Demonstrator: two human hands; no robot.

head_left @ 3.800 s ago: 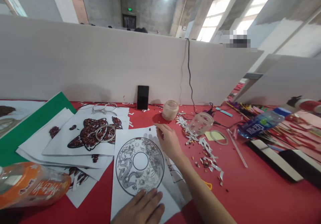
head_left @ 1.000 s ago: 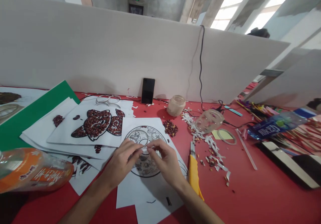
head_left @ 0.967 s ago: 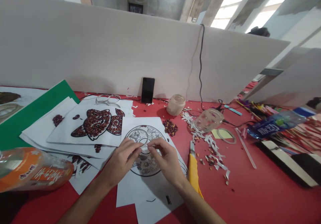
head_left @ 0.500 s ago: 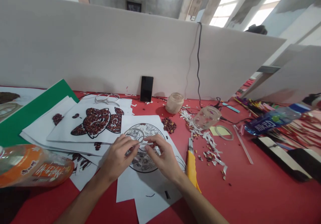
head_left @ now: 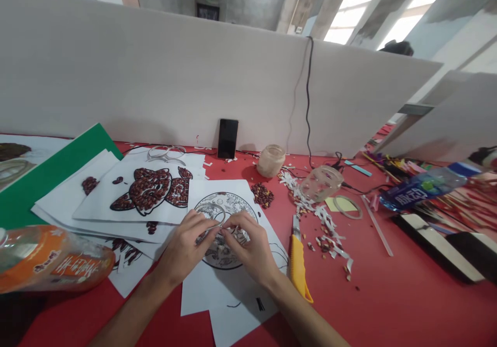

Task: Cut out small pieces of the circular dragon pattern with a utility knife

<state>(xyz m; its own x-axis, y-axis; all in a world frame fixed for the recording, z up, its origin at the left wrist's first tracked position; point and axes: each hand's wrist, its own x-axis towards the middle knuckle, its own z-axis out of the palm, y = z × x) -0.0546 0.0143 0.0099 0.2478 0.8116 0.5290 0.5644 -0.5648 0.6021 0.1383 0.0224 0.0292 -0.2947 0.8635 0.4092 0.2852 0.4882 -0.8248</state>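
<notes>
My left hand (head_left: pixel 185 246) is closed on a thin ring-shaped roll of tape (head_left: pixel 222 211), held above a sheet of white paper (head_left: pixel 233 316). Thumb and fingers of my right hand (head_left: pixel 253 246) pinch at the roll's near edge, and the fingertips of both hands almost meet there. Whatever bit of tape lies between the right fingertips is too small to make out. Under the hands, the sheet carries a round black line drawing (head_left: pixel 223 259), partly hidden by them.
Left are a seed-covered animal picture (head_left: pixel 149 191), a green board (head_left: pixel 58 165) and an orange-labelled bottle (head_left: pixel 58 259). A yellow utility knife (head_left: pixel 298 269), a seed pile (head_left: pixel 262 196), jars (head_left: pixel 271 160), paper scraps (head_left: pixel 324 220) and a blue-labelled bottle (head_left: pixel 423 186) lie rightward. A phone (head_left: pixel 227 139) leans behind.
My right hand has moved slightly left, bringing its fingertips up against the left ones at the tape roll. The roll has shifted and turned a little in the left hand.
</notes>
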